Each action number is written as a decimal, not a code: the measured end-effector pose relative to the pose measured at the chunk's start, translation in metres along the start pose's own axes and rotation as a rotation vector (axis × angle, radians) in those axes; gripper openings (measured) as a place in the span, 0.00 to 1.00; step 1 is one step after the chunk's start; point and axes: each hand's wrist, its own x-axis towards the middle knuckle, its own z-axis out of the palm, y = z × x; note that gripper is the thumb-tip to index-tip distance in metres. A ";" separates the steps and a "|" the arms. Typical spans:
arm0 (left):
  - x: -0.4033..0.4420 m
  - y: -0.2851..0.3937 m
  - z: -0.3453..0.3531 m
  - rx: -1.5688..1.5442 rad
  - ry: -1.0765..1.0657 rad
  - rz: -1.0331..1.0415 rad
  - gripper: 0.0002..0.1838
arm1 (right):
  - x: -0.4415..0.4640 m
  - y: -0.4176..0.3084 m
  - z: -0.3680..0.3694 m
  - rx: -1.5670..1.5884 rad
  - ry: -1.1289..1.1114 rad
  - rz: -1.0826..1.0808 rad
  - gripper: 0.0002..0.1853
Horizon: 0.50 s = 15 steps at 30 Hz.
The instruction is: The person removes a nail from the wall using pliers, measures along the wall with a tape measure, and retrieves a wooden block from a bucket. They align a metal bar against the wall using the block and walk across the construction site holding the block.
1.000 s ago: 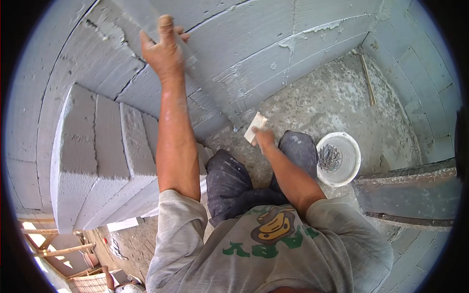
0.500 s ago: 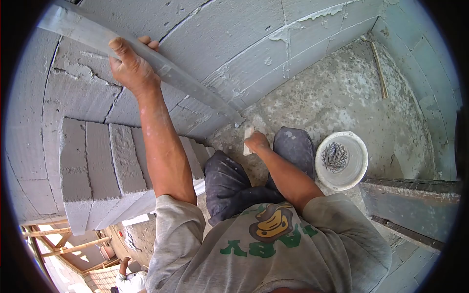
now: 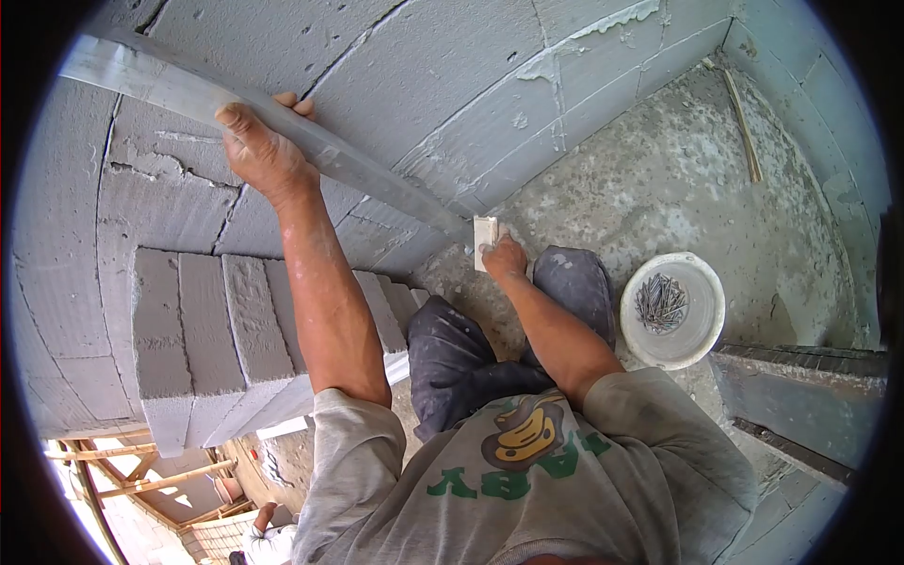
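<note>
i grip with both hands
left hand [image 3: 270,162] clasps a metal bar [image 3: 381,181]; right hand [image 3: 507,256] pinches a white block [image 3: 485,235] beside the bar's end

The bar [image 3: 367,174] slants along the front wall [image 3: 443,85], its lower end just beside the small block [image 3: 485,243]. The stacked blocks [image 3: 212,325] stand at left, near that wall. At right, the bucket [image 3: 718,311] sits on the floor [image 3: 612,202], nails [image 3: 662,303] in it. Beyond it, the wood strip [image 3: 742,127] lies near the floor's far right corner.
</note>
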 end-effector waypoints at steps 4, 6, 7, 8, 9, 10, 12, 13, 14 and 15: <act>-0.006 0.000 0.003 -0.007 -0.030 -0.017 0.44 | 0.029 0.019 0.009 0.187 0.067 -0.005 0.20; -0.009 0.000 0.006 -0.016 -0.036 -0.024 0.45 | 0.048 0.036 0.027 0.353 0.049 0.011 0.18; -0.012 0.001 0.008 -0.026 -0.040 -0.028 0.45 | 0.052 0.035 0.028 0.456 0.031 0.030 0.17; -0.014 0.001 0.011 -0.040 -0.045 -0.027 0.45 | 0.056 0.034 0.027 0.561 0.016 0.047 0.17; -0.015 0.002 0.014 -0.055 -0.052 -0.027 0.45 | 0.060 0.035 0.026 0.597 0.030 0.043 0.16; -0.016 0.003 0.017 -0.053 -0.027 -0.029 0.45 | 0.057 0.030 0.019 0.632 0.045 0.039 0.16; -0.018 0.003 0.019 -0.046 0.023 -0.037 0.44 | 0.059 0.031 0.017 0.680 0.079 0.050 0.16; -0.020 0.003 0.018 -0.053 0.018 -0.039 0.45 | 0.072 0.043 0.031 0.691 0.097 0.062 0.16; -0.020 0.003 0.016 -0.061 0.012 -0.038 0.45 | 0.074 0.042 0.032 0.703 0.115 0.072 0.16; -0.019 0.002 0.016 -0.071 0.005 -0.036 0.45 | 0.074 0.043 0.033 0.695 0.097 0.075 0.15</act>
